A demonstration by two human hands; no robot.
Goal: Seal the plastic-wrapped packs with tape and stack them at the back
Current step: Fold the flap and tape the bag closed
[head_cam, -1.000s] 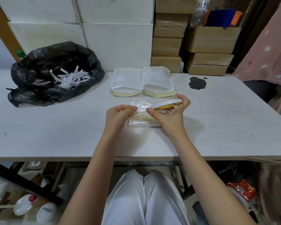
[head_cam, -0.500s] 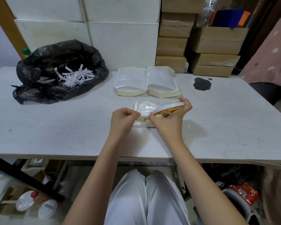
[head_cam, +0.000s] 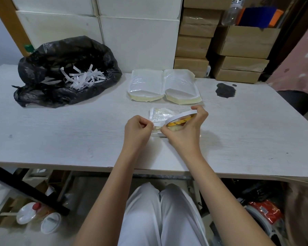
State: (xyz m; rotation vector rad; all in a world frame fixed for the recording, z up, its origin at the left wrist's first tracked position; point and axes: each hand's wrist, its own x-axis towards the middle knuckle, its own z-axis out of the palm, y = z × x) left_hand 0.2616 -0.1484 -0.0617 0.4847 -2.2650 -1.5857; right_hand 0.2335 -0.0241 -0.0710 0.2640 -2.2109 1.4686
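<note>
A small plastic-wrapped pack lies flat at the middle of the white table, partly hidden by both hands. My right hand holds a roll of white tape with a yellow core just above the pack. My left hand pinches the loose end of the tape, a short white strip stretched between the hands. Two stacks of wrapped packs sit side by side at the back of the table.
A black plastic bag with white paper strips lies at the back left. A dark stain marks the table at the back right. White and brown boxes stand behind the table. A person in pink is at the right edge.
The hands have stayed over the pack, the left one pulling a short length of tape out from the roll. The camera view has shifted slightly.
</note>
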